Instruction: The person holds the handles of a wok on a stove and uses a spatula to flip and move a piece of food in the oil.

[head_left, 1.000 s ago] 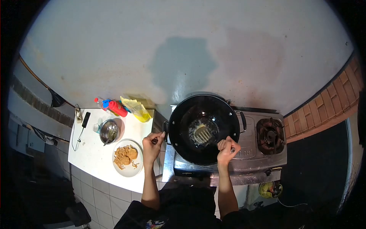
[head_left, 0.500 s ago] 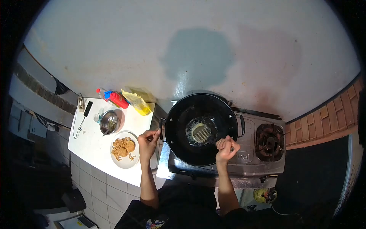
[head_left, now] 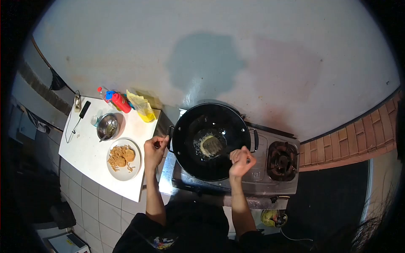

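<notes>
A deep black wok (head_left: 187, 162) with two loop handles sits on the left side of the gas stove. My left hand (head_left: 154, 152) is closed, its fingertips pinching the wok's left handle (head_left: 170, 137). In my right hand (head_left: 241, 163), closed in a fist over the wok's right rim, is a slotted spatula (head_left: 214, 146). Its handle is mostly hidden by the fingers. The spatula's slotted head lies in the oil at the wok's bottom, over a pale round piece of food (head_left: 205, 147) with bubbles around it. Part of that piece is hidden beneath the head.
On the white table (head_left: 88, 162) at left stand a plate (head_left: 136, 168) of browned patties and strips, a metal bowl (head_left: 109, 125) with a utensil, a red bottle (head_left: 121, 103), a yellow bag (head_left: 142, 107) and a black-handled wire tool (head_left: 84, 110). A second burner (head_left: 283, 161) lies right.
The view has shifted, so the whole scene sits further left. The spatula head has turned slightly and uncovers more of the pale food's left edge. Both hands keep their holds.
</notes>
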The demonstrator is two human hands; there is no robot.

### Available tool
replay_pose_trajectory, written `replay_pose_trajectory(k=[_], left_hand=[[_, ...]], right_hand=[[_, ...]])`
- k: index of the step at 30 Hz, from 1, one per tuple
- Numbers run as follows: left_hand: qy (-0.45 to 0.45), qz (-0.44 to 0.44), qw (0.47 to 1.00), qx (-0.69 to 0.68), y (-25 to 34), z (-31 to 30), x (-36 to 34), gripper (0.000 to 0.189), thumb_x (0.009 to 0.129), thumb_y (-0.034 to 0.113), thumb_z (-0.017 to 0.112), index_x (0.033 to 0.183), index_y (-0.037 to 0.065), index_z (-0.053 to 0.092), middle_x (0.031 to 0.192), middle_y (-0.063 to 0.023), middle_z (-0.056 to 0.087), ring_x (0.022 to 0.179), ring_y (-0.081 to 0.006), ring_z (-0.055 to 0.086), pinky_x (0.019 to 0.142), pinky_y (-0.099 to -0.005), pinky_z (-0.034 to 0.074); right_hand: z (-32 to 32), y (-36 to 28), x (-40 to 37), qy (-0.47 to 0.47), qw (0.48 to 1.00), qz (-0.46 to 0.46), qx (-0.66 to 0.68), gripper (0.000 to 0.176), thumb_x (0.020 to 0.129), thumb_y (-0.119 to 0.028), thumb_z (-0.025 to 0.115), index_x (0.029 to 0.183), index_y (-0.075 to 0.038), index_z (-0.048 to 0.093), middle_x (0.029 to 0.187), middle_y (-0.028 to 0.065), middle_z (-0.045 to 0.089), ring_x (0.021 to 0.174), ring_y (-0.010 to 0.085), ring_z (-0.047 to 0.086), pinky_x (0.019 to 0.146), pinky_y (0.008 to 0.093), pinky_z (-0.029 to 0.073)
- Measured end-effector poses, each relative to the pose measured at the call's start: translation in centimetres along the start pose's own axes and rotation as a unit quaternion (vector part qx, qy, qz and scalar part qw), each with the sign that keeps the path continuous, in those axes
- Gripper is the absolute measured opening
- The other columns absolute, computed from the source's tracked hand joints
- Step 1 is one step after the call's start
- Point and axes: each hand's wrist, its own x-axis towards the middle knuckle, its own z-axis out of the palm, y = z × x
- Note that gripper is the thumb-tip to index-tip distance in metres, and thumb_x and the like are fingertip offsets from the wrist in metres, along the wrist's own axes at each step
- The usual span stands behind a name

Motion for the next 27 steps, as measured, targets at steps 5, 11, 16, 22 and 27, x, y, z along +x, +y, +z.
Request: replay_pose_trajectory(k=[5,11,16,22,27], left_hand=[[-0.055,0.043,0.997,0.038,-0.8,-1.1,1.0,0.025,0.083,0.020,0.066,0.072,-0.002,0.063,0.056,-0.0015,0.054,0.052,-0.0083,0.044,0.050,-0.0258,0.037],[-0.068,0.043,0.995,0.061,-0.7,-1.0,2.2,0.029,0.084,0.021,0.066,0.066,-0.002,0.061,0.054,-0.0022,0.054,0.051,-0.0080,0.044,0.051,-0.0260,0.038],[-0.068,0.085,0.993,0.046,-1.7,-1.1,2.5,0.028,0.082,0.018,0.068,0.066,-0.004,0.061,0.050,-0.0017,0.051,0.046,-0.0058,0.042,0.044,-0.0242,0.034],[-0.086,0.053,0.992,0.073,-0.5,-1.5,2.1,0.024,0.083,0.016,0.066,0.070,-0.004,0.065,0.057,-0.0032,0.058,0.054,-0.0075,0.047,0.053,-0.0256,0.039],[-0.076,0.065,0.993,0.064,-0.8,-1.4,1.8,0.022,0.084,0.015,0.065,0.073,-0.005,0.065,0.059,-0.0075,0.060,0.056,-0.0102,0.051,0.057,-0.0270,0.042]], right_hand=[[-1.1,-2.5,1.8,-0.077,0.995,-0.007,-0.061,0.042,0.093,-0.011,0.043,0.053,-0.004,0.032,0.045,-0.0006,0.031,0.043,0.0070,0.026,0.042,0.0274,0.021],[-1.8,-3.1,2.2,-0.091,0.959,-0.007,-0.269,0.038,0.090,-0.013,0.048,0.057,0.002,0.037,0.047,0.0006,0.032,0.045,0.0079,0.031,0.044,0.0301,0.023],[0.3,-3.6,2.6,-0.153,0.916,-0.088,-0.361,0.035,0.086,-0.008,0.052,0.056,0.003,0.037,0.047,0.0133,0.032,0.042,0.0147,0.029,0.045,0.0349,0.025],[-0.6,-1.3,3.0,-0.144,0.938,-0.006,-0.315,0.035,0.086,-0.007,0.052,0.057,0.004,0.036,0.049,0.0103,0.028,0.047,0.0108,0.026,0.045,0.0339,0.023],[-0.5,0.2,3.1,-0.056,0.984,0.114,-0.123,0.036,0.087,-0.004,0.045,0.051,-0.004,0.037,0.048,-0.0037,0.034,0.040,0.0050,0.030,0.039,0.0255,0.022]])
